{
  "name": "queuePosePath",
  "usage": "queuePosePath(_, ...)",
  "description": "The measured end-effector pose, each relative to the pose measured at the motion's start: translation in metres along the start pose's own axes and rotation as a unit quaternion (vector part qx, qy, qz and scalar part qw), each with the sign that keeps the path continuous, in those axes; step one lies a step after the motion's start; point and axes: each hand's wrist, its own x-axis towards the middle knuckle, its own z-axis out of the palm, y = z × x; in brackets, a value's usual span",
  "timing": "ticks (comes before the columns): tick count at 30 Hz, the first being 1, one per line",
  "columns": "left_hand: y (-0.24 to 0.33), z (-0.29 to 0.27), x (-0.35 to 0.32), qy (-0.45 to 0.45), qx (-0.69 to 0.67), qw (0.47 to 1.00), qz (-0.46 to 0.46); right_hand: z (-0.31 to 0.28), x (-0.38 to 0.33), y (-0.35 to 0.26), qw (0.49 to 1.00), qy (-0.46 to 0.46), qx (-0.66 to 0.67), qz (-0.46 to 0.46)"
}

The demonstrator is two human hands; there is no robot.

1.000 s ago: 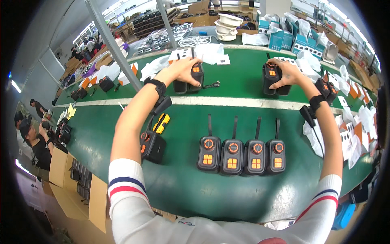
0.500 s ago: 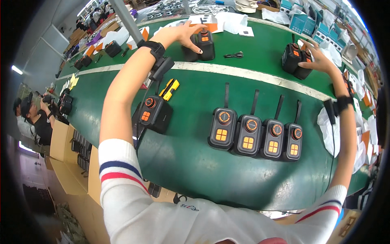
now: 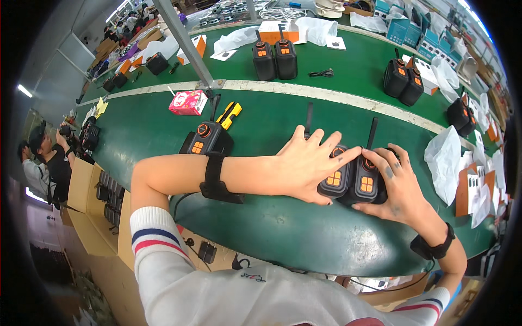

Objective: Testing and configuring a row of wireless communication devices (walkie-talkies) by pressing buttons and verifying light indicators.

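Several black box-shaped devices with orange dials, orange four-part buttons and wrist straps stand in a row on the green bench. My left hand (image 3: 304,163) lies over the left end, fingers spread across the leftmost device, thumb at its near side. It mostly hides that device; its strap (image 3: 309,118) sticks out beyond. My right hand (image 3: 399,190) wraps round the right end, largely covering the rightmost device. Between the hands, a middle device (image 3: 333,183) and another middle device (image 3: 366,183) stand pressed side by side. Left of them, near my left forearm, stands a separate similar device (image 3: 211,138).
Beyond the white strip (image 3: 293,89) stand a far pair of devices (image 3: 275,60), a cable (image 3: 322,73) and a right pair (image 3: 402,81). A yellow-black tool (image 3: 229,115), pink drink carton (image 3: 187,103), metal post (image 3: 185,41), plastic bag (image 3: 443,163) and open carton (image 3: 95,233) surround the work area.
Both hands have left the device pairs beyond the white strip and come back to the near row. Those pairs stay standing there. The pink drink carton now shows fully.
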Motion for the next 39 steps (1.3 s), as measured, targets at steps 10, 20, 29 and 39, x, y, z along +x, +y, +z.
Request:
queuePosePath(10, -0.035, 0.003, -0.010, 0.055, -0.002, 0.997, -0.046, -0.005, 0.035, 0.019, 0.997, 0.035, 0.071, -0.008)
queuePosePath(20, -0.237, -0.080, -0.012, -0.028, 0.083, 0.980, -0.176, -0.027, 0.165, 0.136, 0.997, 0.070, -0.036, -0.015)
queuePosePath(29, -0.335, -0.002, 0.003, -0.068, 0.082, 0.979, -0.172, 0.025, 0.210, 0.203, 0.990, 0.135, 0.020, 0.025)
queuePosePath(39, -0.308, -0.030, -0.021, 0.112, 0.065, 0.960, -0.250, 0.004, 0.215, 0.161, 0.922, -0.030, -0.356, 0.150)
